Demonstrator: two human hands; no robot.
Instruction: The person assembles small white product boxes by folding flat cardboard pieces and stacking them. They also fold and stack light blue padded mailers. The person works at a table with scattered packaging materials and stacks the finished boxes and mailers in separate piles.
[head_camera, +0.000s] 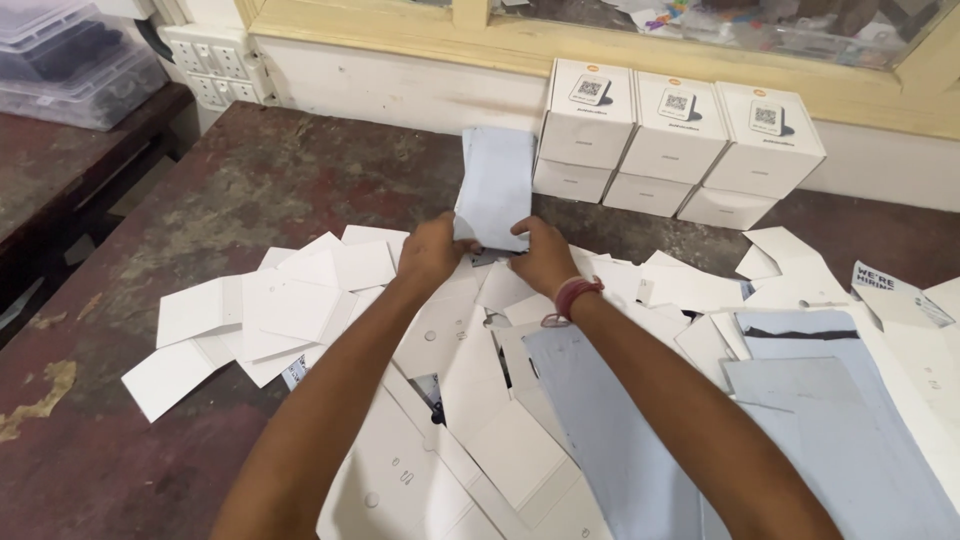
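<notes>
Fingers of the left hand (432, 250) and right hand (543, 255) are clamped on a pale folded sheet (495, 185), held above scattered white cards (290, 305); stacked white boxes (675, 135) block the far edge, while bare surface (230, 190) is left open leftward.

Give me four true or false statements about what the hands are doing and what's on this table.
1. Both hands hold one pale blue-grey sheet. True: the left hand and right hand grip its lower edge.
2. The white boxes stand in a single layer. False: they are stacked in two layers against the wall.
3. White cards lie scattered on the dark table. True.
4. The band is on the left wrist. False: it is on the right wrist.
</notes>
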